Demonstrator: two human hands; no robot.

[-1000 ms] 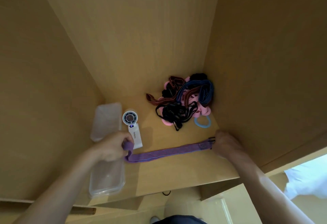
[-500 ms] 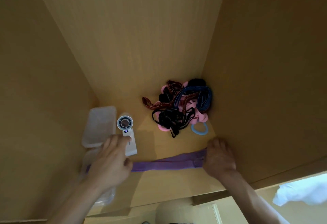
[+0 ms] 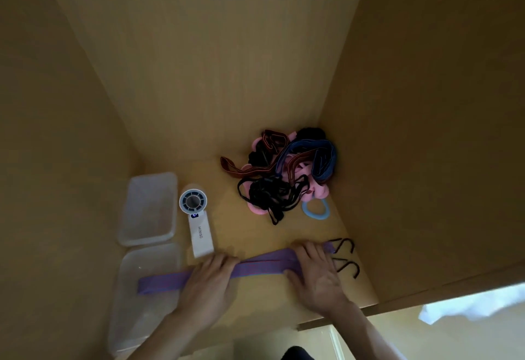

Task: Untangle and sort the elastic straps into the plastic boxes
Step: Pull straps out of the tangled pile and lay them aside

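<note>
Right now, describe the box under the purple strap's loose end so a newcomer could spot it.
Start at the cabinet's left wall: two clear plastic boxes lie along it, beside a white handheld fan. Yours is the nearer box, at the shelf's front edge. Unlike the far box, it has the purple strap draped across it.

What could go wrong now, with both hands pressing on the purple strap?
1. The strap is elastic; if the left hand or right hand slips, it may spring back, and its end could leave the near box.
2. The fan lies close to the left hand; a sweep might knock it.
3. The black hooks beside the right hand could snag the strap.
</note>
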